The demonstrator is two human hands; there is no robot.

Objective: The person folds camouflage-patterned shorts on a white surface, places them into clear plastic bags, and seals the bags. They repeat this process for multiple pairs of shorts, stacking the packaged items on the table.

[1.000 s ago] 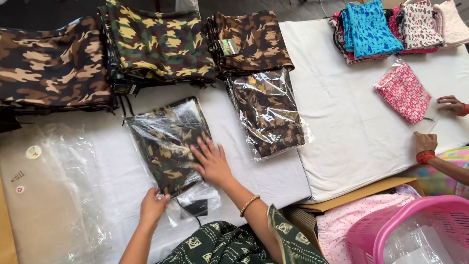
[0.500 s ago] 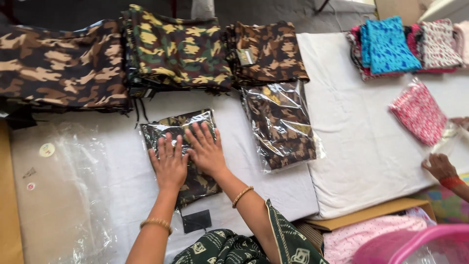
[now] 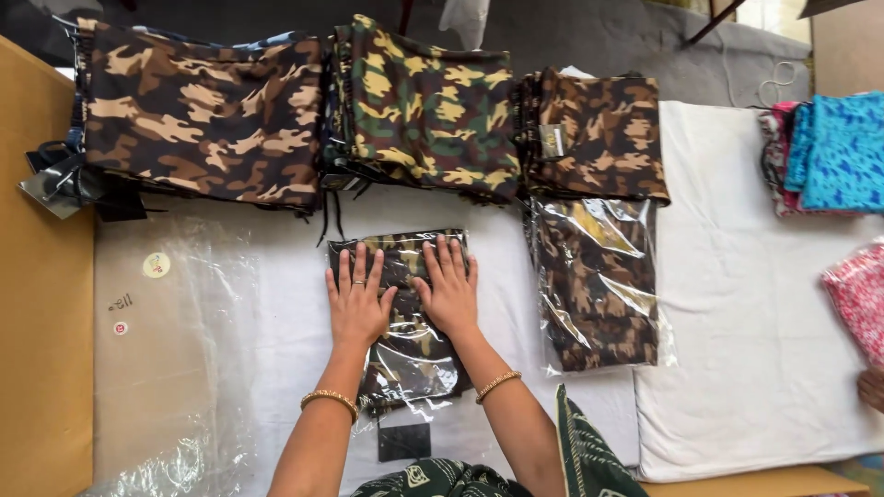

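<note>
Bench [image 3: 276, 368] under a white cloth, brown board edge at 9 o'clock. Three stacks of folded camo cloth along 12 o'clock: brown-tan stack [image 3: 198, 115] at 10–11, green-yellow stack [image 3: 424, 106] at 12, dark brown stack [image 3: 594, 133] at 1. White pad [image 3: 746, 340] at 3 o'clock, with blue and pink printed fabrics [image 3: 833, 152] at 2. Loose clear plastic sheet [image 3: 175, 368] at 8–9 o'clock, small stickers on it. Bagged camo garment [image 3: 599, 281] lying at 2–3 from centre, just below the dark brown stack, apart from the hands. Centre: camo garment in clear bag [image 3: 410, 345], flat on the bench. Left hand [image 3: 357, 299] and right hand [image 3: 449, 290] both palm-down on its upper half, side by side, fingers spread, pointing to 12. Grip on both: open, flat pressing contact, nothing clasped. Gold bangle on each wrist. Small black tag [image 3: 403, 442] at 6 o'clock, just below the bag.
</note>
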